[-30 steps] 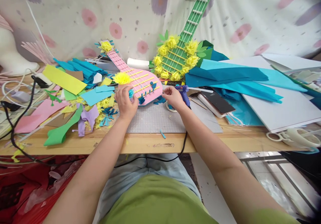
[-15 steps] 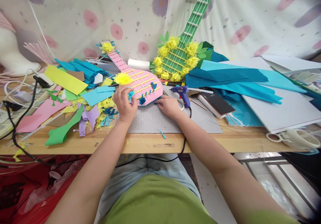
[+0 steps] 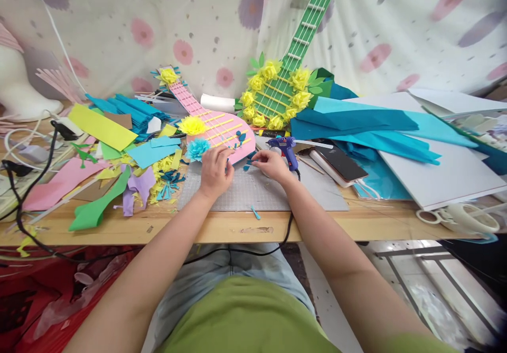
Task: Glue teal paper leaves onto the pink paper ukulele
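Note:
A pink paper guitar (image 3: 225,121) with yellow strips across its body lies slanted on the grey cutting mat (image 3: 317,197). My left hand (image 3: 216,173) is over its lower edge, fingers curled together; whatever they grip is hidden. A yellow paper flower (image 3: 192,125) and a light blue paper flower (image 3: 197,149) sit on the guitar's left side. Small dark blue paper leaves (image 3: 240,136) dot its right part. Just off the guitar's lower right edge, my right hand (image 3: 274,165) pinches a small blue paper piece (image 3: 251,162) between thumb and fingertips.
A blue glue gun (image 3: 290,152) lies right of my right hand, its black cord trailing over the table edge. Farther right are a phone (image 3: 344,162) and blue paper sheets (image 3: 356,121). Paper scraps (image 3: 137,184) cover the left. A green paper guitar (image 3: 277,93) leans behind.
My left hand has moved right along the guitar's lower edge, uncovering the light blue flower. My right hand has shifted slightly right, and the blue paper at its fingertips now shows more.

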The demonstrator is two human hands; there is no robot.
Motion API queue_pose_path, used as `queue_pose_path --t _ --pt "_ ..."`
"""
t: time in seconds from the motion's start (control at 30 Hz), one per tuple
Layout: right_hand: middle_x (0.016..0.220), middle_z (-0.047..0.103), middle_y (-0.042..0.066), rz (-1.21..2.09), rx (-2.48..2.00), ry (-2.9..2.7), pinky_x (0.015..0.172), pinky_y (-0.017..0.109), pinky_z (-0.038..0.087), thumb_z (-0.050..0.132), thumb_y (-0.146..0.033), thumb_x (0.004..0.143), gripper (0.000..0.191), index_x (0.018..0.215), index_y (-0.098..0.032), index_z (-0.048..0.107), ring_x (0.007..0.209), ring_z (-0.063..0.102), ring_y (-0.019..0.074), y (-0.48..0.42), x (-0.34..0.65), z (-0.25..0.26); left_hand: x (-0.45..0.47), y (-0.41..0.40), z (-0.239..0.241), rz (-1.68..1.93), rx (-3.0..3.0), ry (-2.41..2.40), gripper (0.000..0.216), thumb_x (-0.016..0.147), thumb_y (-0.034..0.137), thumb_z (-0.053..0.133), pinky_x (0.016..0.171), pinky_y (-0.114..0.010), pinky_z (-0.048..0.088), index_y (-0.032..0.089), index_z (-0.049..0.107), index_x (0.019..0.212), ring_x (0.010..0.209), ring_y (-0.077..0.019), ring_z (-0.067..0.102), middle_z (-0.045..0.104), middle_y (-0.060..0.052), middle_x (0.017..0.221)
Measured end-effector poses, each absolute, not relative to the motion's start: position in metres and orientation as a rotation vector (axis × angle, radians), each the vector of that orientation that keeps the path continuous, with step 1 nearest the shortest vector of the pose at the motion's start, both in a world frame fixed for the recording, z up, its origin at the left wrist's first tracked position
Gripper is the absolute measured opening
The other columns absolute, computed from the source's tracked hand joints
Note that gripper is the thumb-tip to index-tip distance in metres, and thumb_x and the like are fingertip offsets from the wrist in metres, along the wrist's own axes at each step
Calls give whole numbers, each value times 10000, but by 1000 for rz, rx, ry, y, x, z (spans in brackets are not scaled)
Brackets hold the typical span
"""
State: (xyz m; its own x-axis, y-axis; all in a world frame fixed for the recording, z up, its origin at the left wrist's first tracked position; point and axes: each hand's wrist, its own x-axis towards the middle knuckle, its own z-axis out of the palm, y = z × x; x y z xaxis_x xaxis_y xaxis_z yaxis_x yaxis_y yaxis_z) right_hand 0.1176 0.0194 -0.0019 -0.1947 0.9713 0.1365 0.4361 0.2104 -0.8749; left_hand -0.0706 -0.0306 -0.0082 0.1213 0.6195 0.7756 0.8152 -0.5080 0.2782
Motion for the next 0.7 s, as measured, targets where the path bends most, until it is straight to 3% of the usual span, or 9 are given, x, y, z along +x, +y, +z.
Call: queue_pose_path --t 0.1,0.23,0.4,0.53,0.7 --pt "565 498 -47 1242 -1151 -1527 484 227 278 737 -380 549 274 687 -183 606 509 378 69 15 116 5 -58 -33 -13 -1489 -2346 -1379 331 768 106 473 877 -359 481 184 516 1087 990 -198 574 581 -107 1070" --pt "554 451 -69 1580 -986 -1222 436 203 201 791 -406 490 368 689 -182 577 476 332 42 8 109 12 -34 -31 -23 -2026 -2371 -1595 369 771 197 567 625 -246 532 195 475 1128 760 -109 607 549 -98 1126" --pt "585 472 -79 1747 -936 -991 434 184 229 813 -327 454 388 734 -189 583 486 351 35 7 103 11 -7 -18 -26 -2675 -2100 -1988 307 769 271 619 556 -227 536 161 601 1055 756 -128 626 621 -111 1096" --pt "565 451 -84 1764 -968 -979 424 187 193 807 -299 453 367 734 -180 602 479 317 31 7 107 12 -3 -13 -21 -2835 -1872 -2073 208 770 291 632 419 -180 447 179 705 929 703 -124 615 684 -70 1007" --pt "566 470 -77 1724 -1015 -1026 432 181 211 790 -302 472 334 723 -176 610 493 343 35 5 106 13 -5 -16 -14 -2898 -1859 -2048 235 714 268 688 357 -177 373 193 729 932 650 -109 593 691 -58 1025"
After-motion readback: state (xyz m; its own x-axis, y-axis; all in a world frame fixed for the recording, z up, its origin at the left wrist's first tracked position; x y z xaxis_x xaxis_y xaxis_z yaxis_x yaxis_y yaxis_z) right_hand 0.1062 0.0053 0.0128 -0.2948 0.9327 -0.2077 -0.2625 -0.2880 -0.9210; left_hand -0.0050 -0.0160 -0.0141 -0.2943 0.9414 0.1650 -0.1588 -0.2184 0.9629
